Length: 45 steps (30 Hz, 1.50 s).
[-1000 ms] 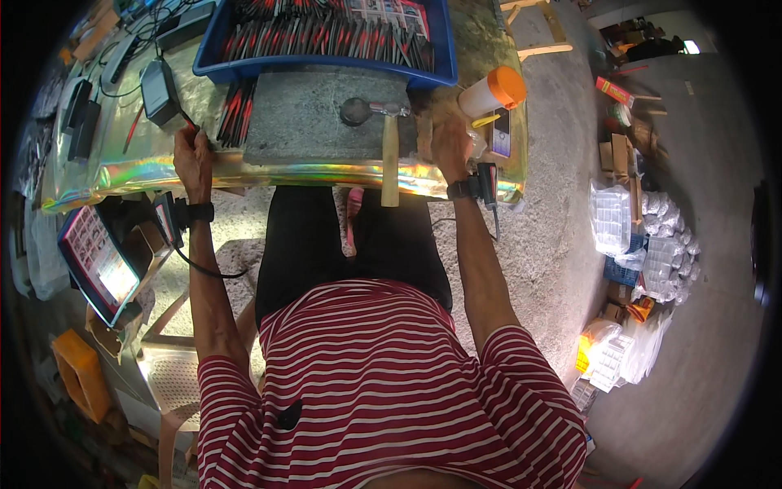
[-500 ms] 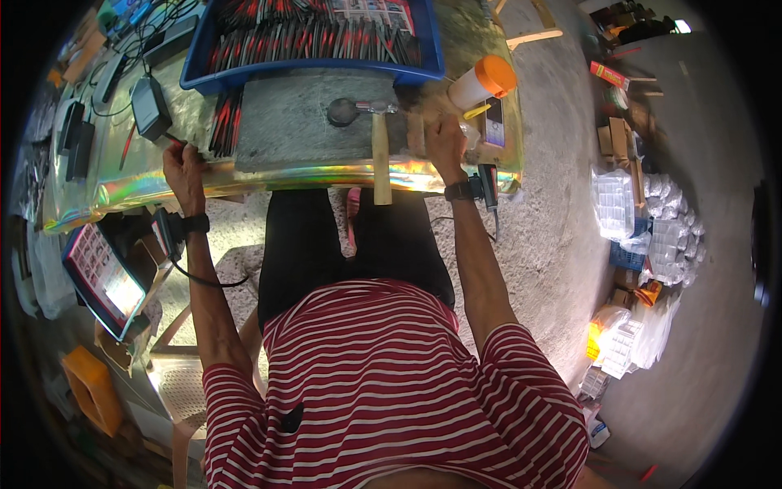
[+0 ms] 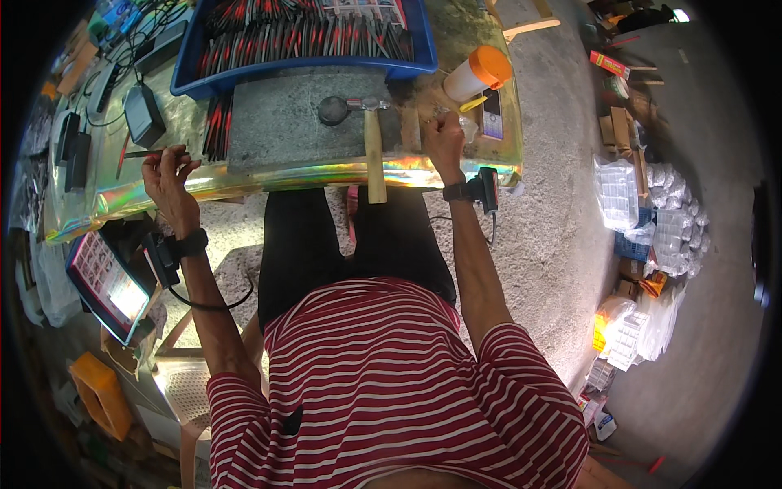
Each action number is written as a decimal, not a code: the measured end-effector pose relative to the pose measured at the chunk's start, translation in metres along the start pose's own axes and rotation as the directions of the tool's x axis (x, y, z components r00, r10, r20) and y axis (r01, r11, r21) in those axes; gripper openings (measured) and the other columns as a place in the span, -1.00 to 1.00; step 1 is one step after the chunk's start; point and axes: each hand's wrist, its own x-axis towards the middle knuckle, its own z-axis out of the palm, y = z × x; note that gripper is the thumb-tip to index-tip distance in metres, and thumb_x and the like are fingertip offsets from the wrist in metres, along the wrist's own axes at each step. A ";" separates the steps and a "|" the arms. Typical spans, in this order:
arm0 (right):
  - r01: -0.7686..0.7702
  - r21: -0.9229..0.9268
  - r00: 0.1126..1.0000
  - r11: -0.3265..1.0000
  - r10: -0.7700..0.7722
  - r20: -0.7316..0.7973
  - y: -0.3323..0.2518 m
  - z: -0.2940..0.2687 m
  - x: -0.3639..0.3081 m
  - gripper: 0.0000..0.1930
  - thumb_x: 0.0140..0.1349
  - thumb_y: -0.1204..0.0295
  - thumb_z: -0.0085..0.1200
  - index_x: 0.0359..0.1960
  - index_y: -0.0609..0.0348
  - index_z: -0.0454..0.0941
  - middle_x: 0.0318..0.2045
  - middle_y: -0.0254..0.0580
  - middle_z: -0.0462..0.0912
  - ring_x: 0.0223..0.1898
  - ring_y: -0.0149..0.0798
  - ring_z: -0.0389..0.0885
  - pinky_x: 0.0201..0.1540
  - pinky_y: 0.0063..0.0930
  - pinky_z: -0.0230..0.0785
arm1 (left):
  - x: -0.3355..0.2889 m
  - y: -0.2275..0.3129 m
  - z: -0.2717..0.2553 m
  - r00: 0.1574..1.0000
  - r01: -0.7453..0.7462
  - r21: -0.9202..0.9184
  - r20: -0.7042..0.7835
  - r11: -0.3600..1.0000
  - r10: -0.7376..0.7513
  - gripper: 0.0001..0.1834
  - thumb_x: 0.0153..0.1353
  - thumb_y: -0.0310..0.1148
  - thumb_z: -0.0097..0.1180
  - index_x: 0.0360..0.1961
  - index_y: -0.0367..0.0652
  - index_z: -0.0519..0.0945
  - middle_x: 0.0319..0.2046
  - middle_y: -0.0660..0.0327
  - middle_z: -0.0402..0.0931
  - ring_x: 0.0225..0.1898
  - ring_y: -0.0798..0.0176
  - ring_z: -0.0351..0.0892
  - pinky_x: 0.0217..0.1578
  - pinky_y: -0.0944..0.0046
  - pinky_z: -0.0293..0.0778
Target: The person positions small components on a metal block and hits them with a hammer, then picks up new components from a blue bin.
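Observation:
My left hand (image 3: 171,175) is at the table's left front, its fingers closed on a slim dark stick (image 3: 143,154) that points left. Beside it lies a small bundle of slim black-and-red sticks (image 3: 217,129). My right hand (image 3: 445,145) is closed in a pinch at the right, next to a small clear plastic bag (image 3: 467,129); what its fingers hold is hidden. Between my hands a hammer (image 3: 373,155) rests on a grey slab (image 3: 281,122), its wooden handle over the front edge. A dark round piece (image 3: 331,111) touches the hammer's head.
At the back stands a blue tray (image 3: 305,71) full of black-and-red sticks. A white jar with an orange lid (image 3: 481,69) leans at the right, by a yellow object (image 3: 472,104). Black adapters (image 3: 145,114) and cables lie left. Plastic-wrapped packs (image 3: 615,196) sit on the floor.
My left hand has shifted slightly left and turned, bringing the dark stick into clear sight, apart from the black adapter. My right hand has barely moved. The whole view has shifted a little.

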 end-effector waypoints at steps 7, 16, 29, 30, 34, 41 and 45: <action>-0.108 0.318 0.994 0.942 0.102 0.037 0.016 -0.010 0.002 -0.91 -0.11 0.55 -0.02 -0.52 0.28 0.37 -0.66 -0.30 0.43 -0.60 -0.51 0.37 -0.57 -0.63 0.23 | -0.022 0.042 0.044 0.959 0.208 -0.249 0.243 0.946 -0.147 -0.86 0.16 -0.39 -0.15 -0.32 -0.25 0.28 -0.42 0.02 0.46 -0.47 0.25 0.51 -0.45 0.36 0.49; -0.463 0.536 0.886 0.705 0.369 0.280 -0.014 -0.031 0.002 -0.84 -0.08 0.53 -0.01 -0.40 0.29 0.45 -0.60 -0.32 0.45 -0.65 -0.53 0.36 -0.64 -0.71 0.21 | -0.065 0.057 0.100 0.812 0.424 -0.267 0.535 0.865 -0.233 -0.88 0.14 -0.46 -0.12 -0.28 -0.22 0.33 -0.44 0.05 0.47 -0.48 0.27 0.53 -0.51 0.42 0.50; -0.498 0.789 0.858 0.360 0.075 0.508 -0.146 -0.061 -0.014 -0.94 0.10 0.53 -0.07 -0.45 0.29 0.39 -0.57 -0.24 0.48 -0.63 -0.52 0.38 -0.58 -0.72 0.24 | -0.085 0.053 0.128 0.675 0.679 -0.361 0.649 0.639 -0.351 -0.87 0.13 -0.38 -0.05 -0.39 -0.24 0.42 -0.45 0.12 0.49 -0.48 0.37 0.51 -0.45 0.47 0.51; -0.462 0.795 0.871 0.393 0.029 0.491 -0.159 -0.062 -0.019 -0.93 0.12 0.53 -0.10 -0.44 0.30 0.37 -0.57 -0.24 0.46 -0.65 -0.53 0.35 -0.61 -0.71 0.22 | -0.086 0.055 0.127 0.680 0.675 -0.364 0.644 0.641 -0.350 -0.87 0.13 -0.38 -0.05 -0.39 -0.24 0.42 -0.45 0.12 0.49 -0.48 0.37 0.51 -0.45 0.47 0.51; -0.396 0.825 0.893 0.404 -0.040 0.449 -0.185 -0.064 -0.033 -0.91 0.16 0.50 -0.11 -0.40 0.30 0.33 -0.60 -0.29 0.42 -0.70 -0.59 0.27 -0.68 -0.77 0.12 | -0.089 0.060 0.127 0.650 0.725 -0.403 0.669 0.559 -0.361 -0.85 0.14 -0.38 -0.07 -0.40 -0.25 0.44 -0.48 0.15 0.49 -0.49 0.38 0.51 -0.48 0.48 0.51; -0.337 0.838 0.919 0.429 -0.042 0.391 -0.190 -0.062 -0.038 -0.92 0.13 0.50 -0.09 -0.42 0.28 0.34 -0.61 -0.30 0.40 -0.68 -0.59 0.24 -0.64 -0.78 0.12 | -0.094 0.063 0.125 0.630 0.758 -0.429 0.674 0.491 -0.385 -0.83 0.15 -0.38 -0.10 -0.41 -0.28 0.46 -0.51 0.16 0.49 -0.50 0.36 0.52 -0.49 0.48 0.51; -0.289 0.847 0.936 0.447 -0.055 0.348 -0.189 -0.061 -0.039 -0.92 0.16 0.50 -0.11 -0.40 0.27 0.34 -0.63 -0.35 0.40 -0.70 -0.64 0.23 -0.67 -0.80 0.09 | -0.097 0.062 0.127 0.637 0.756 -0.454 0.677 0.472 -0.369 -0.82 0.16 -0.38 -0.10 -0.39 -0.29 0.46 -0.51 0.15 0.49 -0.49 0.36 0.52 -0.48 0.49 0.51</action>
